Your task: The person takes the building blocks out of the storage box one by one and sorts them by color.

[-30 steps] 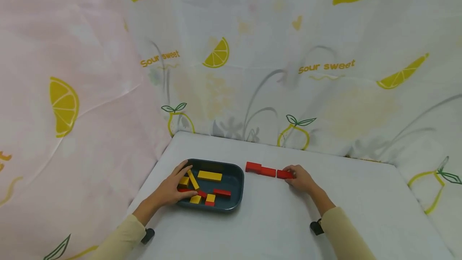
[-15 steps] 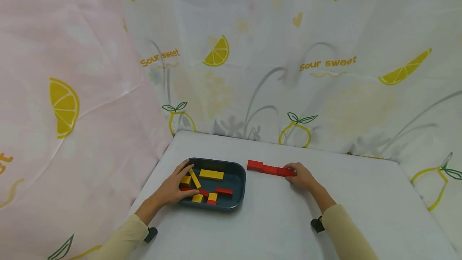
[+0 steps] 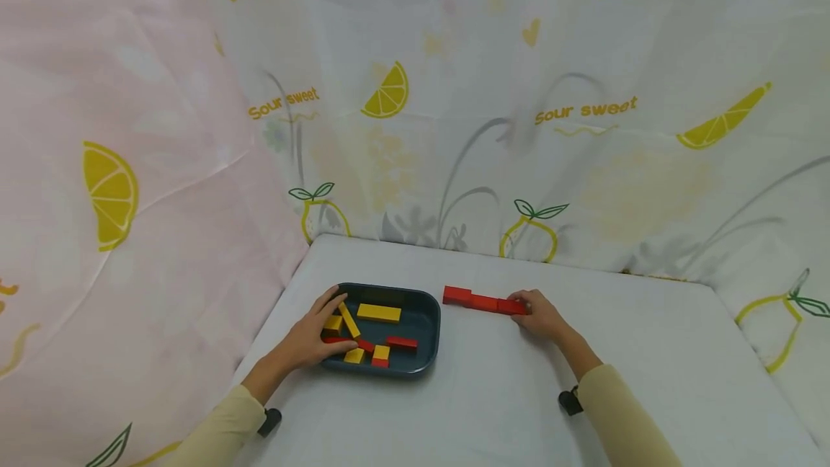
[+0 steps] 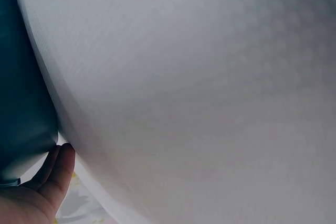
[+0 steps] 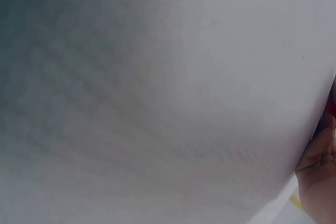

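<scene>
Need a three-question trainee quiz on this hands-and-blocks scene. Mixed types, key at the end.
1. True or false: every block inside the dark blue-green rectangular tray is yellow.
2. Multiple choice: what does the right hand pinch?
A) A yellow rectangular block
B) A red rectangular block outside the tray
C) The tray's rim
3. Fill in the blank: in the head view, the left hand holds the tray by its ___ end.

Key:
1. False; red blocks lie in it too.
2. B
3. left
</scene>
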`<state>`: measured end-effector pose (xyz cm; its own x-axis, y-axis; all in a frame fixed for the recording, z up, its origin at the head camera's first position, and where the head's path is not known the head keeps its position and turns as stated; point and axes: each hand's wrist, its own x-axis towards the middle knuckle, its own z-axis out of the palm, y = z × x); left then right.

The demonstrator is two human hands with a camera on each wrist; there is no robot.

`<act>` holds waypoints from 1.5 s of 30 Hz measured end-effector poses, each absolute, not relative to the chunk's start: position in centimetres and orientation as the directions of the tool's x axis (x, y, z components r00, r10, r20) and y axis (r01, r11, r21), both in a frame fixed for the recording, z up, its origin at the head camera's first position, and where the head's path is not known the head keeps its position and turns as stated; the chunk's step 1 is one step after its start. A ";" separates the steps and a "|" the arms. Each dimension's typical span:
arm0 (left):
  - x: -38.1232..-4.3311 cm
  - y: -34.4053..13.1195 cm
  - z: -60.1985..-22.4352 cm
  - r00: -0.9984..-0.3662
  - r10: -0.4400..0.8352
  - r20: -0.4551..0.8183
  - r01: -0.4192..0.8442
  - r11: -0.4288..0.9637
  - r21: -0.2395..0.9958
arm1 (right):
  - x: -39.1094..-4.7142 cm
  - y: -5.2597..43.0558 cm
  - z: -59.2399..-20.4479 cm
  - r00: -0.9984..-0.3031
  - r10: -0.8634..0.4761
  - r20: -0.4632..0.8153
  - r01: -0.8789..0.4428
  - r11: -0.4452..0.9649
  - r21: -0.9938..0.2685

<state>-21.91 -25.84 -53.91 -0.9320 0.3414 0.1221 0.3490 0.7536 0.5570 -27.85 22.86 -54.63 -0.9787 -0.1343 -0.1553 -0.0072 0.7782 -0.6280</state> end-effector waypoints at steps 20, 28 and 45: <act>-22.3 -26.0 -53.6 -0.930 0.352 0.105 0.344 0.736 0.583 | -27.8 22.8 -54.2 -0.972 -0.129 -0.194 0.029 0.759 -0.650; -22.4 -25.9 -53.3 -0.931 0.358 0.067 0.323 0.724 0.610 | -28.4 24.2 -54.4 -0.949 -0.078 -0.304 0.171 0.683 -0.710; -22.2 -26.2 -53.7 -0.929 0.365 0.056 0.325 0.736 0.594 | -27.2 20.2 -50.1 -0.994 -0.109 0.009 -0.078 0.651 -0.755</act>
<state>-22.17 -26.23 -53.75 -0.9294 0.3648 0.0560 0.3247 0.7359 0.5941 -27.22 20.19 -50.11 -0.9940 -0.1089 0.0088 -0.0780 0.6515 -0.7546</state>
